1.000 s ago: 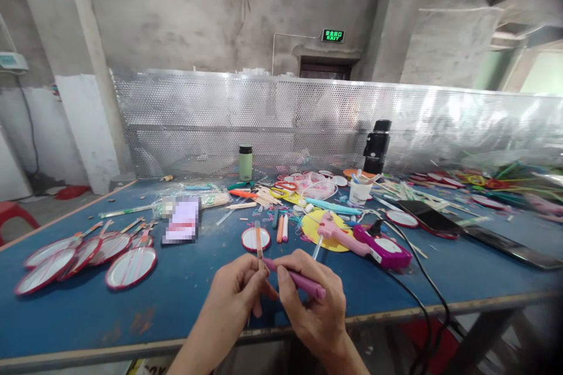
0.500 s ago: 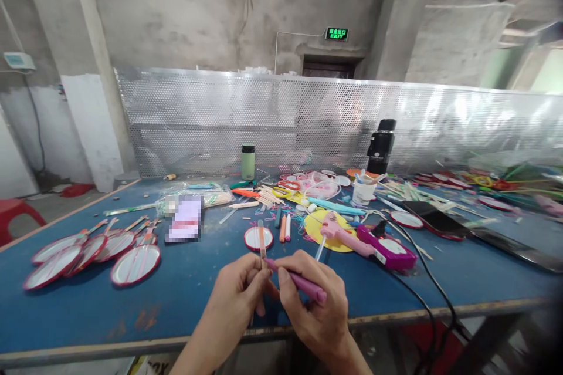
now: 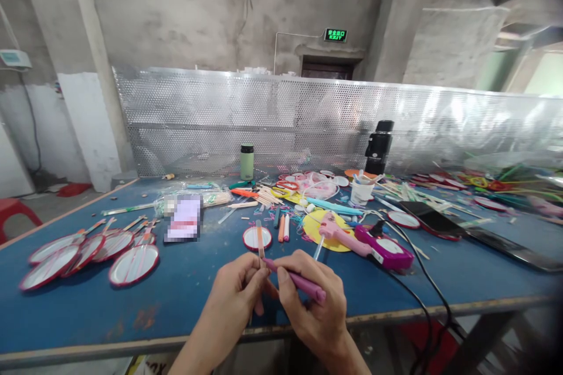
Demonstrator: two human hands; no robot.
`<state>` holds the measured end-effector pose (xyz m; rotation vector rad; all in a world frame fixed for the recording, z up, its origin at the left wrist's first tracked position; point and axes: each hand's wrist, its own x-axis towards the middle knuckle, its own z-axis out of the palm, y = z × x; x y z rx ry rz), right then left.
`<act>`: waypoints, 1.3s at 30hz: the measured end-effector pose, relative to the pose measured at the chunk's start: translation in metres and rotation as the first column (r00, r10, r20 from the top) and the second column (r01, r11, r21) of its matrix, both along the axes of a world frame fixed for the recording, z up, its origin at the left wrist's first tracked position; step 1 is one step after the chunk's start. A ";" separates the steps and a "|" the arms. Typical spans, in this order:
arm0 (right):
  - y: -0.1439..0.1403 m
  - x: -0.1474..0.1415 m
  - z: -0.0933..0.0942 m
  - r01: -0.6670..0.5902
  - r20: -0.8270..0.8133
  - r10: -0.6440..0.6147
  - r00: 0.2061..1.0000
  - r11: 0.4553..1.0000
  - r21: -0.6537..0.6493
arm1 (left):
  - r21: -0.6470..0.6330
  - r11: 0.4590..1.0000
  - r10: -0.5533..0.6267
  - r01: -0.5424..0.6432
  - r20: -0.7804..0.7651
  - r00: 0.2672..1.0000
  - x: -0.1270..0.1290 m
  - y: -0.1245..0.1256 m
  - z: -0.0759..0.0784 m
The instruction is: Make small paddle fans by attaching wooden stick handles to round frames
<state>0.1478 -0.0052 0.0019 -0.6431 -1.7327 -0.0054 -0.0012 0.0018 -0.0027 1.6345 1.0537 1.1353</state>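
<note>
The flat, thin stick with an orange upper part [image 3: 260, 239] is pinched between the thumb and the fingers of the left hand [image 3: 240, 287], which is nearly closed, above the near edge of the worktop [image 3: 185, 293]. In the right hand [image 3: 314, 293], a slim purple marker pen [image 3: 301, 282] is gripped by closed fingers, and its tip is pointed at the stick; whether the stick is touched by it cannot be told.

Just beyond the stick, a round white disc with a red rim [image 3: 248, 239] is laid on the blue worktop, partly covered by the stick in this view. Beside it, an orange pen [image 3: 281, 229] and a pink pen [image 3: 287, 229] are placed together. To the right, a pink glue gun [image 3: 347, 238] is rested over a round yellow sheet [image 3: 313, 222], next to a purple power block [image 3: 389, 250]. Near the left edge, several red-rimmed discs with sticks [image 3: 134, 265] are gathered. At the far edge, a light green bottle with a black lid [image 3: 247, 164] is stood upright.
</note>
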 end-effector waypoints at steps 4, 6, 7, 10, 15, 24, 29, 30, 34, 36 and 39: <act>0.000 0.000 -0.001 0.037 -0.001 -0.037 0.999 0.999 0.010 | 0.003 1.000 -0.001 0.001 -0.002 1.000 0.000 -0.001 0.000; 0.001 0.000 0.000 0.033 0.018 -0.033 0.999 0.999 0.004 | 0.003 1.000 0.001 -0.001 0.003 1.000 0.000 -0.001 0.000; 0.001 0.000 0.000 0.035 0.020 -0.035 0.999 0.999 0.005 | -0.001 1.000 0.003 -0.003 0.005 1.000 0.000 -0.001 -0.001; 0.001 0.000 0.000 0.055 -0.003 -0.055 0.999 0.998 0.017 | -0.013 1.000 0.008 -0.008 0.004 1.000 0.000 -0.001 -0.001; 0.001 0.000 -0.002 0.035 0.012 -0.035 0.999 0.999 0.012 | -0.006 1.000 0.010 -0.010 -0.004 1.000 0.000 -0.002 0.002; -0.001 -0.001 0.003 0.018 0.030 -0.018 0.999 1.000 0.004 | 0.000 1.000 0.001 -0.001 0.017 1.000 0.001 -0.002 0.003; 0.000 -0.001 0.003 0.019 0.010 -0.020 1.000 1.000 0.008 | -0.005 1.000 -0.001 0.001 0.018 1.000 0.001 -0.003 0.002; 0.000 -0.001 0.002 0.030 -0.007 -0.030 1.000 0.999 0.011 | -0.007 1.000 0.004 -0.004 0.012 1.000 0.000 -0.002 0.001; 0.002 -0.001 0.002 0.039 -0.015 -0.039 0.999 0.999 0.012 | -0.007 1.000 0.010 -0.010 0.000 1.000 0.000 -0.001 0.001; 0.002 -0.001 0.002 0.035 0.001 -0.035 0.999 0.999 0.017 | -0.002 1.000 0.002 -0.002 0.011 1.000 0.000 -0.002 0.001; 0.001 -0.001 0.003 0.045 -0.026 -0.044 0.999 0.999 0.027 | -0.015 1.000 0.005 -0.004 0.008 1.000 0.000 -0.003 0.001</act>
